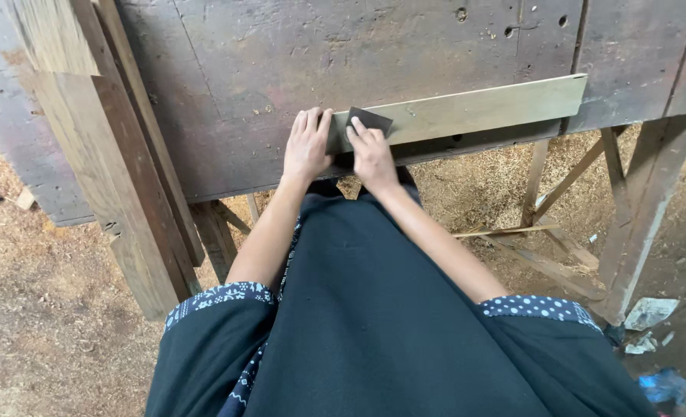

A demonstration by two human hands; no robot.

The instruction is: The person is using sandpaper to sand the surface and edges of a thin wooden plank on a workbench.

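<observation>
two bare hands work at the near edge of a dark, worn wooden workbench (281, 69). a long pale wooden strip (474, 110) lies flat on the bench top, running from in front of the person out to the right, its far end slightly raised in the view.

left hand (306, 147): laid flat, fingers extended and close together, palm down. it rests on the bench surface with the fingertips against the left end of the strip. it grips nothing; it presses down only.

right hand (372, 154): fingers extended forward and pressed onto a small dark sheet of sandpaper (370, 120). the sheet lies on the strip's top face near its left end, held under the fingertips rather than enclosed by them.

the two hands sit just beside each other, apart by a narrow gap.

surroundings: several rough planks (111, 177) lean against the bench at the left. a frame of wooden legs and braces (628, 224) shows below the bench at the right. sawdust (42, 293) covers the ground. scraps of paper and plastic litter (652, 316) lie at the lower right.
</observation>
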